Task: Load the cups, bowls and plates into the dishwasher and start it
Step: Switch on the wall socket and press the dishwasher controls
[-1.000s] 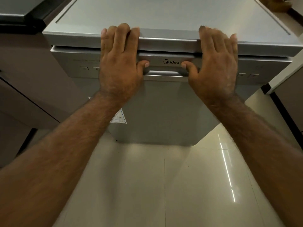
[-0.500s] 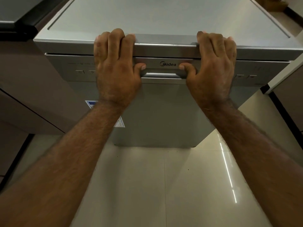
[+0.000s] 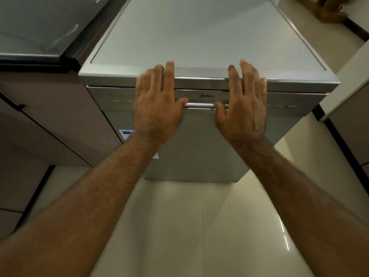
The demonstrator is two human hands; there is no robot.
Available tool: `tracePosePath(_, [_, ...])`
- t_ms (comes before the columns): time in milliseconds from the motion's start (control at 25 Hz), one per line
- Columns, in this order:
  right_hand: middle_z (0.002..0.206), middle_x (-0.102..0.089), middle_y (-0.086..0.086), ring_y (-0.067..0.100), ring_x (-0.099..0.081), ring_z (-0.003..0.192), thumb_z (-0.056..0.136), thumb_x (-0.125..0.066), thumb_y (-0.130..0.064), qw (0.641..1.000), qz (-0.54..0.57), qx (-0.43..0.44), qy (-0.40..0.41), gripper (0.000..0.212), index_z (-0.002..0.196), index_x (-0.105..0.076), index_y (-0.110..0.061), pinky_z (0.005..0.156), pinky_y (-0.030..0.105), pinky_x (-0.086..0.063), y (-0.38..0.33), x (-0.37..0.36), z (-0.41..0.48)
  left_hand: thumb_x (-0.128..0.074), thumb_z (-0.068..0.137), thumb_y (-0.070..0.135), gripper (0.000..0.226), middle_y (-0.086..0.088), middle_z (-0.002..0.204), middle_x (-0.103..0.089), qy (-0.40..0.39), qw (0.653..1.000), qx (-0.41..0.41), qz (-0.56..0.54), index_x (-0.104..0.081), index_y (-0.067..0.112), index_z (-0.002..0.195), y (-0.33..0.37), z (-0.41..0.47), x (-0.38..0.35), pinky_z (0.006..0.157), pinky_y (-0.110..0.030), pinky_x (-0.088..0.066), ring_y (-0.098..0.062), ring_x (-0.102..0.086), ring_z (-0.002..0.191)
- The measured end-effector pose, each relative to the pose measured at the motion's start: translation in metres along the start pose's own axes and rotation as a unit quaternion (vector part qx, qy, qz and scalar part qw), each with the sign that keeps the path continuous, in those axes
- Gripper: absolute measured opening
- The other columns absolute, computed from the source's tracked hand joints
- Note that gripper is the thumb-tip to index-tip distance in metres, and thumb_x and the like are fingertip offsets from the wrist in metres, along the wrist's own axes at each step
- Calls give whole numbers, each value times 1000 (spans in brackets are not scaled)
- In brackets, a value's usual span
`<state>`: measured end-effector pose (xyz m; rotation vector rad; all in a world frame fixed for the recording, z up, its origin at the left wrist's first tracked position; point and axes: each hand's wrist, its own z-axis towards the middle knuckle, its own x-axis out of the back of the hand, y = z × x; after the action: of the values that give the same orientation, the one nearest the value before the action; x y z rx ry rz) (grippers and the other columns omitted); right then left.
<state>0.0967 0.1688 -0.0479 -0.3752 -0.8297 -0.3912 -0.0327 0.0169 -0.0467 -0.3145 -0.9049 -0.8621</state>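
Observation:
A silver Midea dishwasher (image 3: 199, 148) stands in front of me with its door closed. Both of my hands lie against the door's top front. My left hand (image 3: 155, 110) is flat, with its fingers reaching over the top edge and its thumb at the left end of the handle bar (image 3: 200, 105). My right hand (image 3: 244, 110) mirrors it, thumb at the handle's right end. Neither hand holds anything. Small buttons (image 3: 279, 106) run along the control strip on both sides. No cups, bowls or plates are in view.
A dark-topped counter (image 3: 36, 27) and brown cabinet fronts (image 3: 50, 120) adjoin the dishwasher on the left. Another cabinet (image 3: 351, 126) stands to the right. Glossy pale floor tiles (image 3: 199, 226) lie below. A wooden object (image 3: 329, 9) sits at the top right.
My fingers were curled over the dishwasher's top edge and are now straightened and flat. The view has pulled back and up, showing more of the top and floor.

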Motion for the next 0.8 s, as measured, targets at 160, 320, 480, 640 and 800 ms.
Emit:
tracePosePath(160, [164, -25, 15, 34, -19, 153, 87, -72, -32, 1000, 6, 7, -6, 81, 155, -32, -14, 122, 58, -17, -20, 45, 9, -45, 99, 64, 90, -13, 169, -15, -40, 999, 1, -15, -9, 11, 163, -6, 2, 39, 127, -49, -10, -30, -10, 157])
tracePosePath(320, [165, -22, 15, 35, -17, 153, 87, -72, -32, 1000, 9, 15, 2, 83, 156, -29, -16, 121, 62, -15, -41, 110, 53, -38, 104, 55, 83, -9, 171, 2, -30, 998, 1, -50, 1, 12, 163, -9, 52, 117, 128, -46, -2, -24, 4, 158])
tracePosePath(480, [168, -10, 11, 32, -8, 155, 91, -66, -39, 999, -17, 38, -16, 86, 159, -15, -22, 121, 62, -11, -70, 180, 100, -35, 104, 56, 83, -8, 171, 6, -19, 999, -6, -25, 5, 12, 162, -5, 99, 200, 128, -48, -2, -24, 7, 157])
tracePosePath(640, [168, -7, 9, 31, -8, 155, 93, -64, -43, 998, -32, 58, 10, 87, 159, -12, -23, 122, 61, -11, -104, 255, 147, -30, 102, 64, 88, -5, 170, 12, -3, 1000, -2, 7, 10, 14, 162, -12, 137, 282, 127, -45, 4, -22, 11, 157])
tracePosePath(800, [168, -11, 11, 32, -13, 154, 91, -65, -45, 997, -40, 59, 26, 88, 159, -15, -21, 121, 63, -14, -137, 316, 179, -19, 97, 75, 93, -5, 169, 17, -3, 999, 7, 50, 15, 15, 161, -17, 162, 345, 126, -50, 6, -25, 14, 156])
